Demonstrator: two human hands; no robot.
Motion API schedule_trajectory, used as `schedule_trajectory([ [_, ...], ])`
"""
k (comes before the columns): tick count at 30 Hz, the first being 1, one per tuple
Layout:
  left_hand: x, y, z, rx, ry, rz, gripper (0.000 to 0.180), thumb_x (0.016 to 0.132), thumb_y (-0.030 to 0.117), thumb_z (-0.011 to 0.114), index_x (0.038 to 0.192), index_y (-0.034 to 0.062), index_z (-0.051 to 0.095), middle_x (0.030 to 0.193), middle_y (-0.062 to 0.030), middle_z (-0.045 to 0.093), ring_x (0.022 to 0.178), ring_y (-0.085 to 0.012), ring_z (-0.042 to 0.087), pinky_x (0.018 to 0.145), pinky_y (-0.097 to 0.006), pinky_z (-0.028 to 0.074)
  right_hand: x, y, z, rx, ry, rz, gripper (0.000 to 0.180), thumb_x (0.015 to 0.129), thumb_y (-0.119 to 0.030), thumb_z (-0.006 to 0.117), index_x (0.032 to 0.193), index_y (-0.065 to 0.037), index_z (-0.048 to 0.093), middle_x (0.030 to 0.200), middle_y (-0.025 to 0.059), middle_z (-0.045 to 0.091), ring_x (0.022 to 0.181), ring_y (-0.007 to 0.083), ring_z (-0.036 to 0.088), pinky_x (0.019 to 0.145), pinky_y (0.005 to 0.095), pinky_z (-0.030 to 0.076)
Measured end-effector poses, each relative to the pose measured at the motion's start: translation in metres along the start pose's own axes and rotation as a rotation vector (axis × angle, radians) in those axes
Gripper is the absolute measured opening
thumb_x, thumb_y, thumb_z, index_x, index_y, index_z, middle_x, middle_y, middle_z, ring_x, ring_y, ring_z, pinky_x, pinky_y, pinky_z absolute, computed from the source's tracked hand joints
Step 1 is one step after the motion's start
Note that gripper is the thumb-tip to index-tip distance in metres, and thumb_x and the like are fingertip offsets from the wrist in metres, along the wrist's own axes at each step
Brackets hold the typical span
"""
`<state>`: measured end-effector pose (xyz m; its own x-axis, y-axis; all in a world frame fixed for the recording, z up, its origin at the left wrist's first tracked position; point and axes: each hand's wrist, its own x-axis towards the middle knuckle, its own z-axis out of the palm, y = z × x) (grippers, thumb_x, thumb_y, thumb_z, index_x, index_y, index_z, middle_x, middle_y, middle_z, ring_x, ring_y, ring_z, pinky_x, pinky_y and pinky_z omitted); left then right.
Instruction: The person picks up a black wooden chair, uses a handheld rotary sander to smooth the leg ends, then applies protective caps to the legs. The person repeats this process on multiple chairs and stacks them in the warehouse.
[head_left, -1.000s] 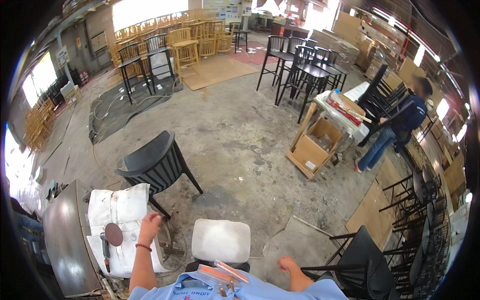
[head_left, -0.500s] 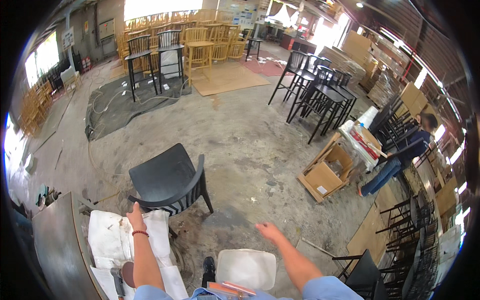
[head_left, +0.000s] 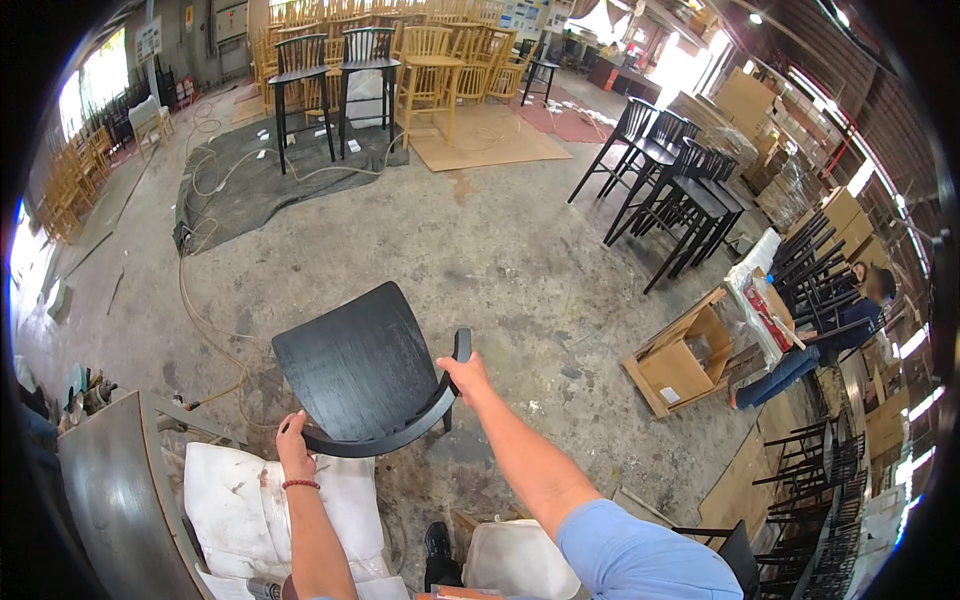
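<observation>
A black wooden chair (head_left: 358, 360) with a curved back rail is before me, its broad seat facing up. My left hand (head_left: 296, 447), with a red bead bracelet at the wrist, is closed round the left end of the rail. At the rail's right end, my right hand (head_left: 466, 378) grips it with the thumb stretched along the inner side. The chair's legs are mostly hidden under the seat. White padding (head_left: 235, 500) lies just below my left hand, on a low support.
A metal-topped table (head_left: 125, 500) stands at the left, with a hose (head_left: 215, 335) along the floor near it. Black bar stools (head_left: 690, 190) and a wooden box (head_left: 680, 360) are at right, where a person (head_left: 850, 330) works. A white stool seat (head_left: 520, 560) is near my foot.
My right hand has come across from the right and taken hold of the rail. The chair has turned and tipped, showing its seat more fully. My view has shifted slightly.
</observation>
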<state>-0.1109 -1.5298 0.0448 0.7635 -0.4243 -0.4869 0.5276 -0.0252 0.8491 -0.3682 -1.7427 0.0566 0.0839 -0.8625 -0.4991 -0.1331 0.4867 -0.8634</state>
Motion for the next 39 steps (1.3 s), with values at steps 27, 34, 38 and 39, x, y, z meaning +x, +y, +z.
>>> schedule_trajectory([
  [27, -0.262, -0.003, 0.235, 0.052, -0.851, 0.127, 0.008, 0.077, 0.005, 0.064, 0.080, 0.0015, 0.058, 0.076, -0.0059, 0.063, 0.062, -0.0170, 0.060, 0.057, -0.031, 0.049, -0.224, 0.002, -0.338, 0.741, 0.584, -0.199, 0.040, 0.072, 0.005, 0.062, 0.107, 0.002, 0.042, 0.089, 0.0142, 0.051, 0.068, 0.0260, 0.058, 0.054, 0.0427, 0.058],
  [34, -0.486, -0.036, 0.292, 0.433, -1.280, 0.278, 0.012, 0.071, 0.005, 0.065, 0.079, -0.0005, 0.058, 0.074, -0.0025, 0.059, 0.064, -0.0119, 0.057, 0.059, -0.028, 0.047, -0.369, 0.135, -0.437, 1.121, 0.750, -0.272, 0.028, 0.077, 0.001, 0.057, 0.102, -0.003, 0.045, 0.092, 0.0162, 0.057, 0.069, 0.0286, 0.063, 0.052, 0.0394, 0.059],
  [38, -0.599, -0.074, 0.298, 0.705, -1.396, 0.457, 0.017, 0.069, 0.005, 0.066, 0.083, -0.0037, 0.061, 0.074, -0.0022, 0.060, 0.063, -0.0111, 0.054, 0.058, -0.028, 0.045, -0.417, 0.204, -0.463, 1.294, 0.970, -0.232, 0.030, 0.077, 0.000, 0.057, 0.105, -0.006, 0.046, 0.086, 0.0148, 0.058, 0.062, 0.0288, 0.063, 0.051, 0.0399, 0.056],
  [39, -0.627, -0.089, 0.294, 0.728, -1.440, 0.458, 0.018, 0.069, 0.005, 0.066, 0.084, -0.0045, 0.061, 0.074, -0.0021, 0.061, 0.063, -0.0112, 0.054, 0.059, -0.027, 0.045, -0.428, 0.228, -0.469, 1.322, 1.035, -0.191, 0.030, 0.078, 0.000, 0.057, 0.105, -0.007, 0.046, 0.084, 0.0145, 0.058, 0.061, 0.0288, 0.063, 0.050, 0.0400, 0.056],
])
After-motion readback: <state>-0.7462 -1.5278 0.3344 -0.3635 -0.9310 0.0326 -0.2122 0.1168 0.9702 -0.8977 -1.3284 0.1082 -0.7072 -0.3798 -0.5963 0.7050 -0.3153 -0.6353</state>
